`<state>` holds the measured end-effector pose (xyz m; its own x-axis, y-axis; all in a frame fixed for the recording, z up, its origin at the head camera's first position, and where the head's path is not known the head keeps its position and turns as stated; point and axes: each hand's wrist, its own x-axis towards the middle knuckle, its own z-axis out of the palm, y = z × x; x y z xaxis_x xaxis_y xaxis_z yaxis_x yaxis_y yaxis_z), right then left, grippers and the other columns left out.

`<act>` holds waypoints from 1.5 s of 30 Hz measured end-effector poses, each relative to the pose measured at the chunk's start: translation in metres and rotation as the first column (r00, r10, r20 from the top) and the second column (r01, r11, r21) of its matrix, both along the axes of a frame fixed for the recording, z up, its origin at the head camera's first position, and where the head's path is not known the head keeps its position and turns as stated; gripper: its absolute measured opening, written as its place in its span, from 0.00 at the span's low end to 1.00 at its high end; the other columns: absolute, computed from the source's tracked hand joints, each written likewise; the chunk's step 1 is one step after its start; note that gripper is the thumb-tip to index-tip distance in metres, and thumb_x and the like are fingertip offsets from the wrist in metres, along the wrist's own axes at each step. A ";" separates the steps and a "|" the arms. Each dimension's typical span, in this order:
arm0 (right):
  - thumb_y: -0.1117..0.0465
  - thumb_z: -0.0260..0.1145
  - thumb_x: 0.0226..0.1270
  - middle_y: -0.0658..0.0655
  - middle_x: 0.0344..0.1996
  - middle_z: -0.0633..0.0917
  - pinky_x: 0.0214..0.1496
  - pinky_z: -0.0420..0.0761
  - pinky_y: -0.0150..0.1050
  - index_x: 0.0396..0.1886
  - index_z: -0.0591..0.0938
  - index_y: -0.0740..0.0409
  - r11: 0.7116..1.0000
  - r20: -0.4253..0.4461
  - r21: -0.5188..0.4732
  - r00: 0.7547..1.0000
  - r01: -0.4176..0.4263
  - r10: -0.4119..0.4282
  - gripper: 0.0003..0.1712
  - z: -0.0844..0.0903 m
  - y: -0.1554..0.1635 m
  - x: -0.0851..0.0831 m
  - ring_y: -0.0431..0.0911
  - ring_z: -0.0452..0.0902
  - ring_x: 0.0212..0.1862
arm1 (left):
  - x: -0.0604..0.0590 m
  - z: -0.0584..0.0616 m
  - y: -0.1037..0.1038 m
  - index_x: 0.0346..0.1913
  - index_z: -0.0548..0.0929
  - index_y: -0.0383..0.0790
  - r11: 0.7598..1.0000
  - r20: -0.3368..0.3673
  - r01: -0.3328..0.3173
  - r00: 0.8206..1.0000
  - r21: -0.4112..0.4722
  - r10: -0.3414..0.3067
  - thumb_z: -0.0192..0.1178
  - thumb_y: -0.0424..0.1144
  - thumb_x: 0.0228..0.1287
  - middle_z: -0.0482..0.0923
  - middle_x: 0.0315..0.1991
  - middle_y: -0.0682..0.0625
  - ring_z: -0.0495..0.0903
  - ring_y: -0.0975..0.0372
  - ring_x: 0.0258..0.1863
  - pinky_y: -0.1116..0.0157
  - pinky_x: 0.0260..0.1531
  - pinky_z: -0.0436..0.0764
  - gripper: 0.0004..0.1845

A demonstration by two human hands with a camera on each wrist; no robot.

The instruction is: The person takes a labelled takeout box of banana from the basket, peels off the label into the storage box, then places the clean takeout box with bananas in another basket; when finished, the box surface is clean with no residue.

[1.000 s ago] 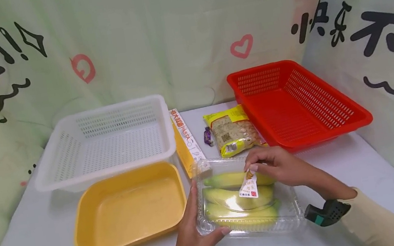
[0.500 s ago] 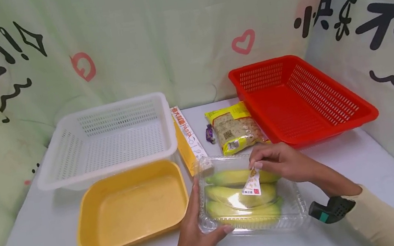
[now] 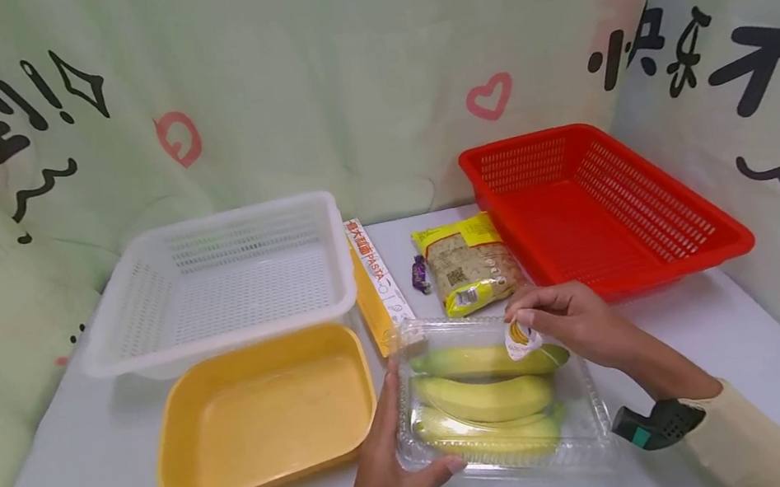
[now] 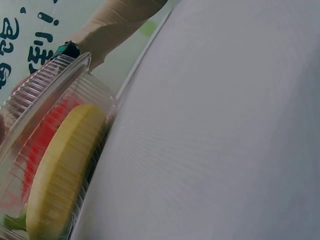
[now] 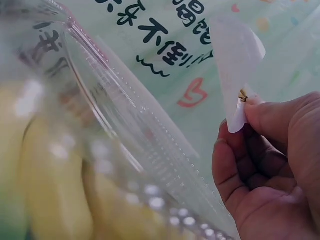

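A clear plastic clamshell box [image 3: 587, 424] with several yellow-green bananas [image 3: 486, 396] inside sits at the front middle of the table. My left hand [image 3: 383, 461] grips its left side, thumb over the front edge and fingers along the side. In the left wrist view a banana [image 4: 65, 170] shows through the box wall. Above the lid, my right hand [image 3: 581, 325] pinches a white sticker [image 3: 521, 339] with a banana picture between thumb and index finger. The right wrist view shows the sticker [image 5: 235, 65] curled up and apart from the lid.
A yellow basin [image 3: 264, 411] stands left of the box, with a white slotted basket [image 3: 245, 330] behind it. Farther back are a pasta box [image 3: 374, 279], a small purple-wrapped candy [image 3: 420, 274] and a yellow bag of food [image 3: 471, 265]. A red basket [image 3: 582, 225] stands at back right.
The sticker has come away from the lid with the right hand, which has shifted slightly right. The left hand keeps its hold on the box. The head view has shifted a little.
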<state>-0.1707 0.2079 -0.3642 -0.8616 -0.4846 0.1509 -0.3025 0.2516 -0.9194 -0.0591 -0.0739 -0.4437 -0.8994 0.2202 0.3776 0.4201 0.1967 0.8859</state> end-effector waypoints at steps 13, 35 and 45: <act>0.69 0.63 0.68 0.58 0.43 0.83 0.45 0.83 0.36 0.45 0.87 0.63 0.992 0.015 0.120 1.000 -0.028 0.027 0.10 0.007 -0.010 -0.005 0.49 0.76 0.48 | 0.004 0.012 -0.003 0.78 0.42 0.40 0.994 0.041 -0.038 0.998 -0.099 0.042 0.75 0.51 0.51 0.41 0.78 0.46 0.46 0.54 0.74 0.60 0.69 0.51 0.62; 0.63 0.67 0.66 0.58 0.46 0.85 0.41 0.84 0.38 0.56 0.83 0.61 0.981 0.072 0.177 0.993 0.077 -0.091 0.19 0.044 -0.032 0.008 0.52 0.79 0.39 | 0.007 0.058 -0.021 0.78 0.45 0.44 0.940 0.072 -0.002 0.997 -0.341 0.028 0.58 0.57 0.68 0.46 0.77 0.50 0.50 0.60 0.73 0.51 0.68 0.56 0.47; 0.67 0.68 0.64 0.55 0.38 0.87 0.43 0.84 0.41 0.43 0.88 0.60 0.977 0.121 0.213 0.993 -0.012 -0.014 0.09 0.047 -0.067 0.003 0.52 0.80 0.38 | 0.002 0.068 -0.049 0.75 0.55 0.34 0.937 -0.072 -0.086 0.995 -0.338 0.065 0.61 0.45 0.68 0.54 0.74 0.44 0.57 0.56 0.71 0.53 0.65 0.61 0.40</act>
<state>-0.1677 0.1407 -0.3173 -0.8676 -0.4934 -0.0614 -0.1916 0.4457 -0.8744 -0.0575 -0.1232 -0.3761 -0.8970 0.2770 0.3445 0.4413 0.5152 0.7347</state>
